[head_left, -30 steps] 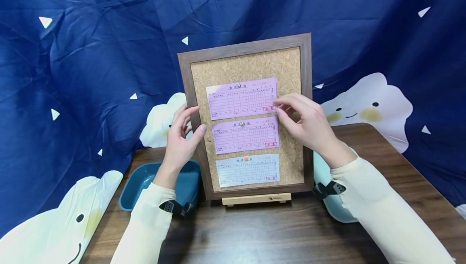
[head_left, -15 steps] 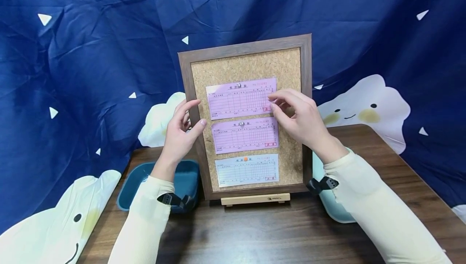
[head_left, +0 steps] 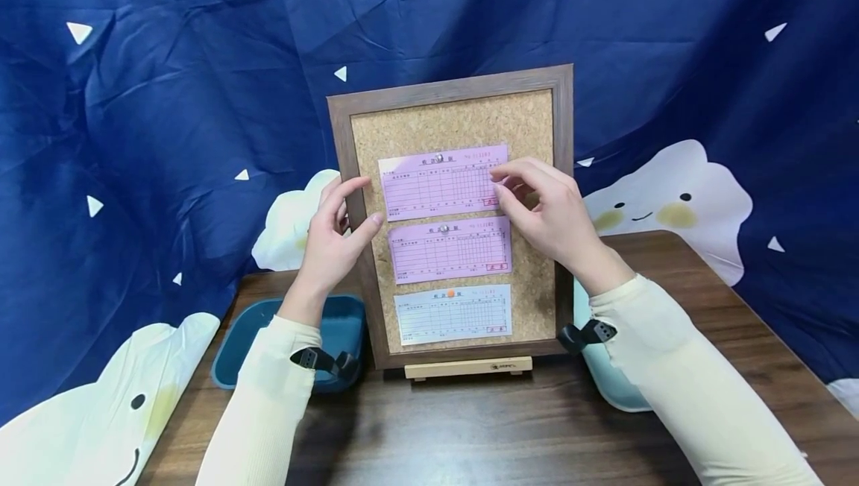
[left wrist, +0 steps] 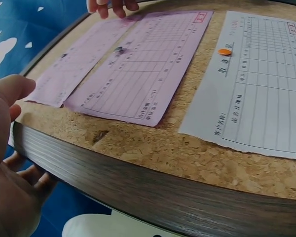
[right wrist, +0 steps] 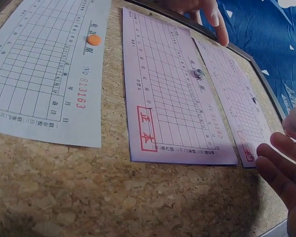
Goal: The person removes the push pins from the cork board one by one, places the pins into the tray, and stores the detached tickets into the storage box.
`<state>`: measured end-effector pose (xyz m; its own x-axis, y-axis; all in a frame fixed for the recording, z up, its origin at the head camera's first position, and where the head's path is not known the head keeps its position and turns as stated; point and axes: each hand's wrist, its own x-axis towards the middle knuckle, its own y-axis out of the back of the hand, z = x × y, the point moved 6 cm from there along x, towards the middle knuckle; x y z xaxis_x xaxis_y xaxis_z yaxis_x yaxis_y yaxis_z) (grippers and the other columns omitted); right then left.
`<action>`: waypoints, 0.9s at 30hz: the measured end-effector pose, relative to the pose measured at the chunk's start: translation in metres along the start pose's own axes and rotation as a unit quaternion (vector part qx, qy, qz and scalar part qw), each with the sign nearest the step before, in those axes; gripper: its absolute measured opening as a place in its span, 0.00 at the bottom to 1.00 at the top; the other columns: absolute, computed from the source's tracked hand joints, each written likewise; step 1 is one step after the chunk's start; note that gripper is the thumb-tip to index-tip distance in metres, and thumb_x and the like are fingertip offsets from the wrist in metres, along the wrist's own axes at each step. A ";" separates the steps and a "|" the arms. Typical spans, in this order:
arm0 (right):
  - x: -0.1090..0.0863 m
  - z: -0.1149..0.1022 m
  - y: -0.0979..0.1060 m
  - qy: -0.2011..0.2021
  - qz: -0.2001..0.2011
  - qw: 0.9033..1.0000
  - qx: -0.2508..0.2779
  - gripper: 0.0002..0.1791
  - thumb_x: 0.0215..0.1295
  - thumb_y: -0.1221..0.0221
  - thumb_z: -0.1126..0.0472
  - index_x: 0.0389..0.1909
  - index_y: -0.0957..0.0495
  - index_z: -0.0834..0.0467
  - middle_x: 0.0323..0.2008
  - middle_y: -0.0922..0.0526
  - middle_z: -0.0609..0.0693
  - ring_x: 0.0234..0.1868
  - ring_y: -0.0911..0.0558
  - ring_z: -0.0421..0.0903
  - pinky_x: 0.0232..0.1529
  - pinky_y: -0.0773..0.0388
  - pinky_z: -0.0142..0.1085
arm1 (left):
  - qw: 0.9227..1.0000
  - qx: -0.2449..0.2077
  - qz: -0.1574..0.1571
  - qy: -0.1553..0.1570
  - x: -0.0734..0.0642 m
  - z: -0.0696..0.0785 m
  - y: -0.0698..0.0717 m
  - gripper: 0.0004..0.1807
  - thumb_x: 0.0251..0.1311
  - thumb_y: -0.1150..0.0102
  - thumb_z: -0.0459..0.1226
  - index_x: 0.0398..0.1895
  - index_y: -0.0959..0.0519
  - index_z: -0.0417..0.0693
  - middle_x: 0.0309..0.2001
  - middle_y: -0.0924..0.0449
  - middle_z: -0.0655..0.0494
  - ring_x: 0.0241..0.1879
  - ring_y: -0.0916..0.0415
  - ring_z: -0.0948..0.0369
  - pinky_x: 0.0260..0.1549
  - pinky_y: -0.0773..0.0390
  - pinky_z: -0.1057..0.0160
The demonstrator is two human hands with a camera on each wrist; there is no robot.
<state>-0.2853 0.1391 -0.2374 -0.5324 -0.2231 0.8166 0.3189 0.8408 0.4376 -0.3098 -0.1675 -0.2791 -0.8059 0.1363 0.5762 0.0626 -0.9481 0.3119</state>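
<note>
A framed cork board [head_left: 537, 121] leans upright on a small wooden easel [head_left: 467, 368]. Three receipt slips hang on it: an upper pink slip [head_left: 439, 191], a lower pink slip [head_left: 448, 255] and a light blue slip [head_left: 452, 318]. Silver pushpins fix the two pink ones, and an orange pushpin [left wrist: 225, 52] fixes the blue one. My left hand [head_left: 330, 236] is at the board's left edge, thumb in front and lower fingers partly behind the frame. At the upper pink slip's right end, my right hand [head_left: 546, 206] has its fingertips right at the paper, loosely bent and holding nothing.
A dark teal tray [head_left: 224, 367] stands on the wooden table [head_left: 456, 441] left of the board. Partly behind the right forearm is a pale green tray [head_left: 624, 389]. A blue cloth [head_left: 168, 136] with clouds and white triangles hangs behind.
My right hand has moved slightly left, from the upper pink slip's right edge to over its right end. The left hand stays at the frame, its fingers a little more spread.
</note>
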 end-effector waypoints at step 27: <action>0.028 -0.010 -0.021 0.009 0.010 1.000 0.006 0.10 0.71 0.34 0.69 0.50 0.13 0.65 0.39 0.12 0.57 0.33 0.22 0.44 0.38 0.29 0.25 | 0.999 0.032 -0.019 0.011 0.015 0.010 -0.009 0.36 0.68 0.29 0.41 0.79 0.28 0.57 0.88 0.60 0.44 0.88 0.69 0.49 0.82 0.54 0.31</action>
<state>-0.2990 0.1098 -0.2199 -0.5110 -0.2155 0.8321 0.3194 0.8512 0.4165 -0.3169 -0.1540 -0.2654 -0.8209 0.1658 0.5465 0.0677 -0.9219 0.3814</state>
